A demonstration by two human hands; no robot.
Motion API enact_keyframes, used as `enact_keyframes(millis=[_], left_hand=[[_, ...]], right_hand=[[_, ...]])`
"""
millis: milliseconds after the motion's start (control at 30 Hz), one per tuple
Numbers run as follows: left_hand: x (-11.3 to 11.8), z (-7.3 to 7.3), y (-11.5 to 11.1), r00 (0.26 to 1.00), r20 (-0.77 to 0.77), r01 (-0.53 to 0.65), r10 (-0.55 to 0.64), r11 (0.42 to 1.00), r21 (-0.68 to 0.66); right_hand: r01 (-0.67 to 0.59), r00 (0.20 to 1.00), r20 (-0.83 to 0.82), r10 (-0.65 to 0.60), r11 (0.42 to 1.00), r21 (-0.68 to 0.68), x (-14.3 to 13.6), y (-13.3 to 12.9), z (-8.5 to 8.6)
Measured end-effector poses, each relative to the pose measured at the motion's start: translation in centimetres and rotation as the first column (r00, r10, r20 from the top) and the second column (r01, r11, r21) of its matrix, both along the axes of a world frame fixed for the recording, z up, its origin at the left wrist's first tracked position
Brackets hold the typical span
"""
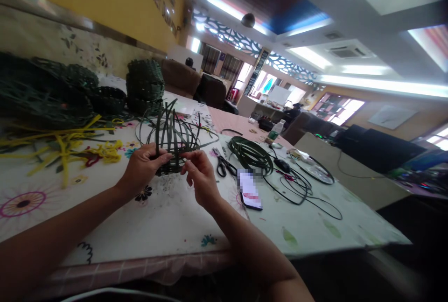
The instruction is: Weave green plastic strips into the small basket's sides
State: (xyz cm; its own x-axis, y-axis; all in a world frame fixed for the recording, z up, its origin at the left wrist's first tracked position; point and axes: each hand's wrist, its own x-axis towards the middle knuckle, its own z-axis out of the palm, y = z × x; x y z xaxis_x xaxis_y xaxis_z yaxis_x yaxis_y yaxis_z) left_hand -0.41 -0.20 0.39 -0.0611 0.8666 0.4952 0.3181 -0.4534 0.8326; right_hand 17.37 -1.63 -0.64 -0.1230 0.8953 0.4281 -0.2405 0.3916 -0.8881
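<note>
A small half-woven basket of dark green strips stands on the table in front of me, its long loose strips fanning upward and outward. My left hand grips its left side, the thumb laid across the strips and the fingers behind them. At the basket's right edge my right hand pinches a thin strip between thumb and forefinger, the other fingers curled. Where the fingertips meet the strips, the detail is small and partly hidden.
Scissors, a phone and a coil of green strip lie to the right, with a bottle behind. Yellow strips spread at left before finished green baskets. The table's front edge is near me.
</note>
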Motion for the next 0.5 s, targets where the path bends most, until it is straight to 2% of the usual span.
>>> enact_keyframes(millis=[67,133,300,400,500], left_hand=[[0.13,-0.15,-0.1,1.0,0.019,0.003,-0.003,1.0,-0.004],[0.21,-0.27,-0.15,0.999,0.034,0.001,-0.001,1.0,-0.013],[-0.13,-0.16,0.09,0.999,0.036,0.039,-0.038,0.999,-0.025],[-0.47,-0.03,0.31,0.995,0.005,0.101,-0.101,0.995,-0.016],[-0.62,-0.03,0.36,0.992,0.005,0.125,-0.125,0.992,-0.013]], right_hand=[[-0.006,0.998,-0.056,0.004,0.999,-0.04,0.04,0.3,0.02],[0.006,0.999,-0.042,-0.008,0.999,-0.045,0.11,0.48,0.05],[0.075,0.978,0.193,-0.075,0.997,0.006,0.35,0.07,0.43],[-0.036,0.973,0.228,0.042,0.999,-0.03,0.31,-0.38,0.73],[-0.172,0.981,0.073,0.181,0.978,-0.117,0.19,-0.47,0.89]])
